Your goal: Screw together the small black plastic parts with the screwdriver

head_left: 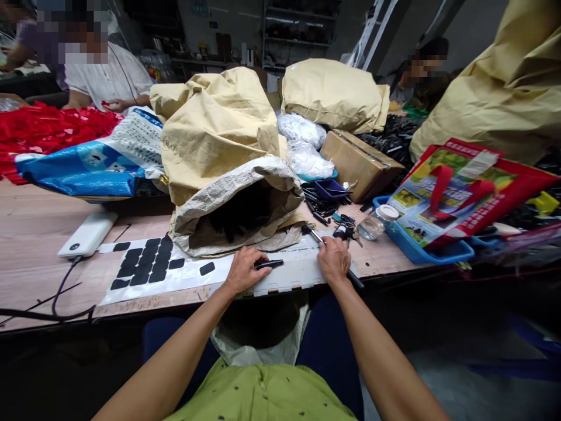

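Note:
My left hand (245, 270) rests at the table's front edge, its fingers closed on a small black tube-shaped part (270, 264) that points right. To its right, my right hand (333, 259) is wrapped round a slim tool with a metal shaft (316, 236). A dark handle end (355, 279) sticks out below that hand. Both hands are over a pale flat board (293, 270). Just beyond them lies a large paper-and-woven sack (223, 128), its mouth facing me and dark parts faintly visible inside.
Black stickers (146, 261) on a white sheet and a white power bank (87, 235) lie left. Right are keys (346, 227), a small jar (372, 227), a blue basket (421, 248) and a carton (362, 164). An open bag (263, 321) sits between my legs. Co-workers sit across.

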`<move>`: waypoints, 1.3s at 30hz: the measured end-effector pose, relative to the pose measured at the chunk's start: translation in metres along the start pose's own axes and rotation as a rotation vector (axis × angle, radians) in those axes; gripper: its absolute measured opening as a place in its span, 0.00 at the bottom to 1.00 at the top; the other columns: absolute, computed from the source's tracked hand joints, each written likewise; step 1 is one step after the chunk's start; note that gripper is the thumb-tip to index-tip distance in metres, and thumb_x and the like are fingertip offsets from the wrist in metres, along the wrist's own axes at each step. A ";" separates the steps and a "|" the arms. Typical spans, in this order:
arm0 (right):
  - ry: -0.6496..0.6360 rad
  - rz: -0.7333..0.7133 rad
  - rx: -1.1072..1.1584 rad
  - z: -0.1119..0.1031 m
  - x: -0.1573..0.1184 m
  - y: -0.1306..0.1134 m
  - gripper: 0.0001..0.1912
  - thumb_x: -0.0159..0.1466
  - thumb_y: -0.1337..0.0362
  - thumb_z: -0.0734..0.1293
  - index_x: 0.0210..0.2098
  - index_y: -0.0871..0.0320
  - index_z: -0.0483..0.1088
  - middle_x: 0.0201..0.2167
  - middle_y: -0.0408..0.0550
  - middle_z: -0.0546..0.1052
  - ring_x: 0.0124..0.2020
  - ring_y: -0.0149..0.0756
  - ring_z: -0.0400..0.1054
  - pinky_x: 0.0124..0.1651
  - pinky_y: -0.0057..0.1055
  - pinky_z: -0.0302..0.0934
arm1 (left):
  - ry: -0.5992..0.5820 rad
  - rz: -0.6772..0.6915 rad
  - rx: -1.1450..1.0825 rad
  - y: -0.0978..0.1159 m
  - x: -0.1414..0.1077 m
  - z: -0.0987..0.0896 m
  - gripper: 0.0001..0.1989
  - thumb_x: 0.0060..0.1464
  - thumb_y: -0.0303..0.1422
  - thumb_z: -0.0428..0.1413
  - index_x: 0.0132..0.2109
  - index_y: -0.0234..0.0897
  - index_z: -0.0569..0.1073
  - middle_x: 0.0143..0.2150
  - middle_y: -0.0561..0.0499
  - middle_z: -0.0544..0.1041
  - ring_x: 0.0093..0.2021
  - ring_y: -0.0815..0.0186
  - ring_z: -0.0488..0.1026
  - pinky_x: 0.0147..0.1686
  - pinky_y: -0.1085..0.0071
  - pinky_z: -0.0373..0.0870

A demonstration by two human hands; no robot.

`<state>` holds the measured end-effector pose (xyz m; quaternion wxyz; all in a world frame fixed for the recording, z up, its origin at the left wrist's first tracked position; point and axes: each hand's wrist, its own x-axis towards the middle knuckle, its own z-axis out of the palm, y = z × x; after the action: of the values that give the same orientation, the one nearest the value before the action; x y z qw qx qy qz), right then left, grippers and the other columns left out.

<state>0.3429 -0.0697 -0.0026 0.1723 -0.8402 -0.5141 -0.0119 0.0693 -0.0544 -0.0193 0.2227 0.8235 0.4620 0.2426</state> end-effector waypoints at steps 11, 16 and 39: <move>-0.096 -0.275 0.619 -0.030 -0.080 -0.019 0.18 0.72 0.59 0.56 0.51 0.58 0.73 0.47 0.55 0.77 0.50 0.41 0.71 0.55 0.35 0.64 | 0.012 -0.062 -0.075 0.002 0.001 -0.004 0.07 0.51 0.34 0.65 0.39 0.40 0.79 0.38 0.50 0.79 0.43 0.58 0.70 0.47 0.62 0.63; -0.180 -0.382 0.537 -0.032 -0.109 -0.038 0.21 0.73 0.63 0.56 0.60 0.53 0.71 0.46 0.50 0.76 0.47 0.37 0.73 0.53 0.31 0.66 | 0.023 -0.077 -0.084 0.000 0.001 -0.001 0.08 0.50 0.33 0.66 0.39 0.41 0.79 0.40 0.52 0.80 0.45 0.58 0.71 0.48 0.63 0.62; -0.092 -0.348 0.304 -0.042 -0.111 -0.036 0.22 0.73 0.65 0.57 0.63 0.45 0.70 0.41 0.45 0.74 0.40 0.33 0.71 0.38 0.24 0.61 | 0.025 -0.078 -0.103 0.002 0.001 -0.001 0.07 0.49 0.32 0.66 0.38 0.40 0.79 0.38 0.52 0.79 0.44 0.58 0.70 0.47 0.63 0.62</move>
<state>0.2664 -0.1631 0.0254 0.2684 -0.7029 -0.6545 0.0744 0.0702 -0.0540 -0.0168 0.2683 0.7891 0.4835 0.2674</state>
